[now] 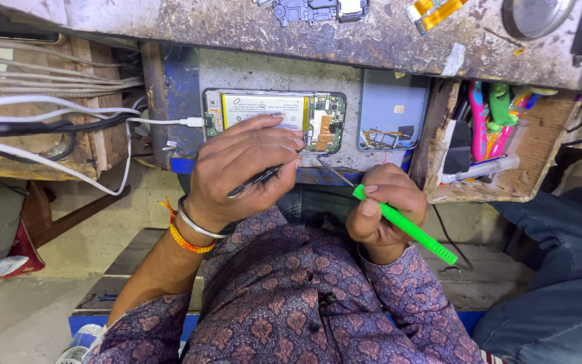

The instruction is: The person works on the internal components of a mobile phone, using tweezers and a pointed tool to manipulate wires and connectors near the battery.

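Nearest the lens: the person's patterned purple shirt, both forearms reaching out from it toward the bench.

Left hand: fingers curled and drawn together, pinching a slim black tool that looks like tweezers, between thumb and forefingers. The fingertips rest on or just over the lower edge of the opened phone; exact contact cannot be told. The grip appears meant to steady the phone while keeping the tool ready. A metal bangle and orange thread sit at the wrist.

Right hand: closed around a green-handled screwdriver, thumb pressed along the handle, the thin metal shaft angled up toward the phone's circuit-board end. The tip is near the phone's lower edge but not clearly touching it. The pen-like hold suits fine, low-force work, in my judgement.

Phone: lies flat, back off, on a small shelf under the worn bench top, battery and board exposed. A white cable is plugged into its left end. The removed blue back cover lies just beside it to the right, apparently set aside within reach.

Surroundings: a wooden tray of coloured tools sits right of the cover; another person's denim-clad leg is at far right.
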